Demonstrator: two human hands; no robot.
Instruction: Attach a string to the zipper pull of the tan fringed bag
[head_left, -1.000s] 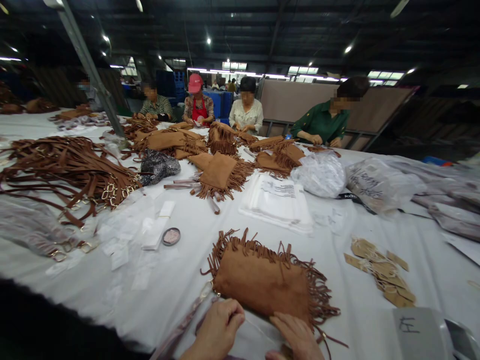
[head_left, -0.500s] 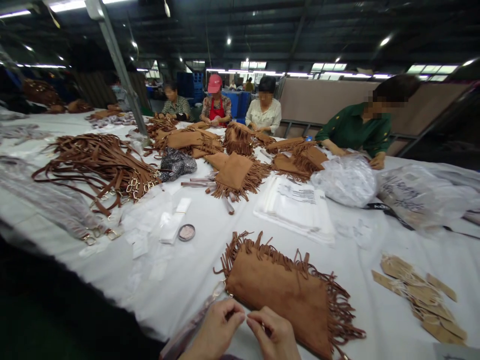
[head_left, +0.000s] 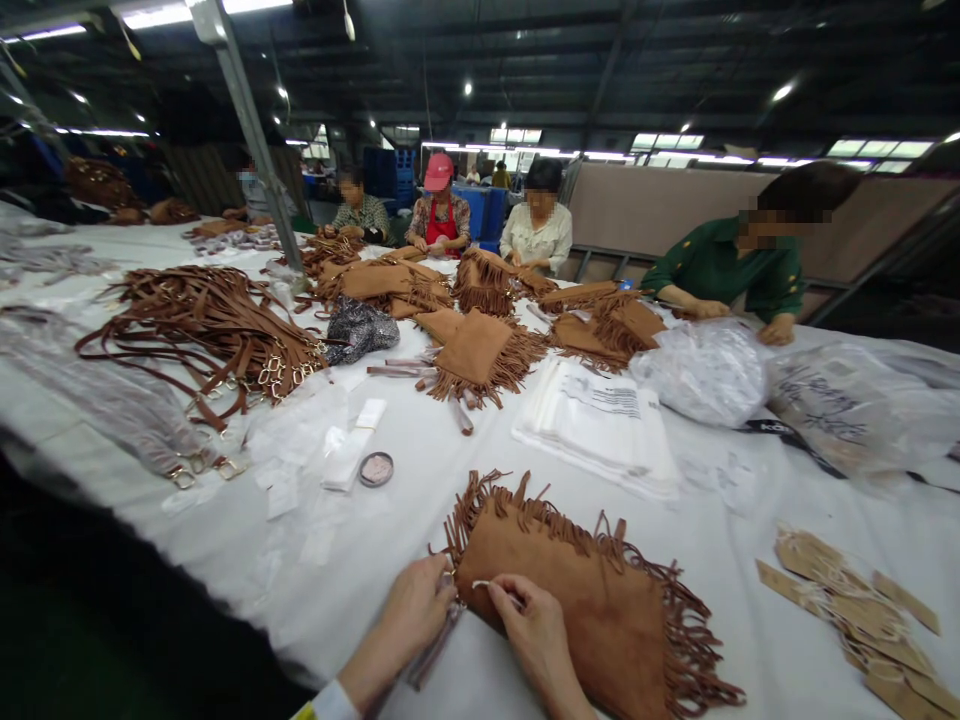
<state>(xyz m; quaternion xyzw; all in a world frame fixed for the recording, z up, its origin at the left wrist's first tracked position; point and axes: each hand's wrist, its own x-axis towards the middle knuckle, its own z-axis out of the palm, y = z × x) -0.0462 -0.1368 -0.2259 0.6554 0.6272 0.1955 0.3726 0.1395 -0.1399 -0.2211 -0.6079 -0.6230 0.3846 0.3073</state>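
A brown suede fringed bag [head_left: 585, 590] lies flat on the white table [head_left: 420, 440] right in front of me. My left hand [head_left: 412, 610] pinches the bag's near left corner, where a plastic-wrapped strap [head_left: 431, 650] hangs toward me. My right hand [head_left: 529, 615] is beside it, fingertips pinching a small thin piece at that same corner. What exactly the right fingers hold is too small to make out.
A heap of brown straps with gold clasps [head_left: 217, 330] lies at left, more fringed bags [head_left: 480, 355] in the middle. A stack of white plastic bags [head_left: 600, 420], a small round tin [head_left: 376, 468] and kraft tags [head_left: 855, 600] lie nearby. Several people work across the table.
The view has shifted, so the bag sits higher and fuller in frame. Both my hands have moved forward onto the bag's near left corner and closed together there.
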